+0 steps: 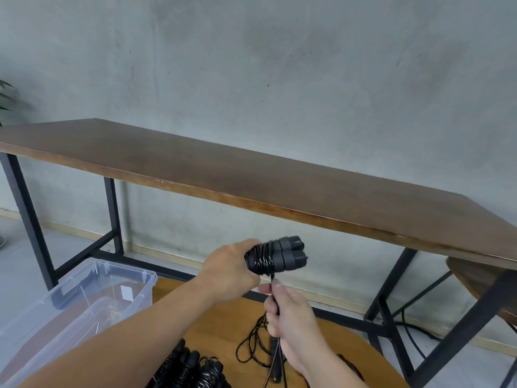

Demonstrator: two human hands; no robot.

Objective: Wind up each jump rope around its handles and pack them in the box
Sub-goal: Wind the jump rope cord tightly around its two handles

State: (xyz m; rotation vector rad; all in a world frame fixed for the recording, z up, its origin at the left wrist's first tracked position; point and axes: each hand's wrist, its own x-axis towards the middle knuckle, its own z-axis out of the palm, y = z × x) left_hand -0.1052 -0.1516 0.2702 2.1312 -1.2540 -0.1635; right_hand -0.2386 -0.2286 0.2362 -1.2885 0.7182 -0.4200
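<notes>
My left hand (229, 271) grips a pair of black jump-rope handles (282, 257) held side by side, with several turns of black rope wrapped round them. Just below, my right hand (291, 317) pinches the loose rope (253, 343) that runs down from the bundle and trails onto the round wooden table (223, 326). Several wound black jump ropes (190, 371) lie at the table's near edge, partly cut off by the frame. A clear plastic box (84, 301) stands open at the lower left.
A long dark wooden table (251, 175) on black metal legs stands against the grey wall behind. A black cable (414, 334) lies on the floor at the right. A plant leaf (5, 93) shows at the far left.
</notes>
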